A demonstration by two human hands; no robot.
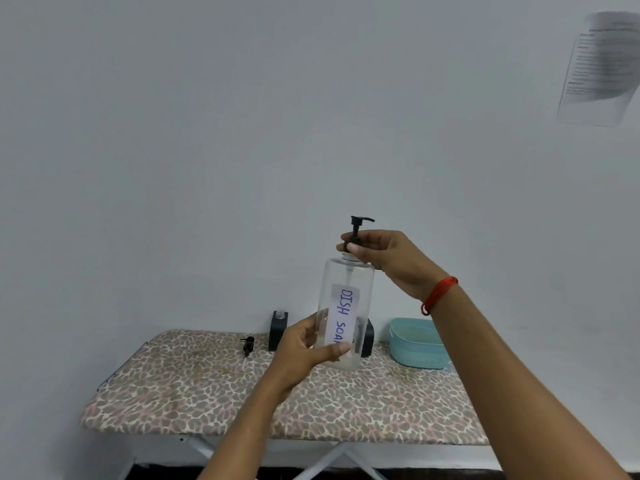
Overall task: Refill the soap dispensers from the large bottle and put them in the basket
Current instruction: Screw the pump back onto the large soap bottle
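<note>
A clear plastic bottle (360, 282) with a white label reading "DISH SOA.." is held up in the air over the board. My left hand (304, 348) grips its lower body. My right hand (384, 254) pinches the collar of its black pump (358, 225) at the bottle's neck. A black dispenser (278, 329) without a pump stands behind, and another dark dispenser (367, 336) is partly hidden by the bottle. A loose black pump (248, 344) lies on the board. The teal basket (415, 344) sits at the right.
All stands on an ironing board (207, 393) with a leopard-print cover and white legs, set against a pale wall. A printed sheet (602, 71) hangs on the wall at the upper right.
</note>
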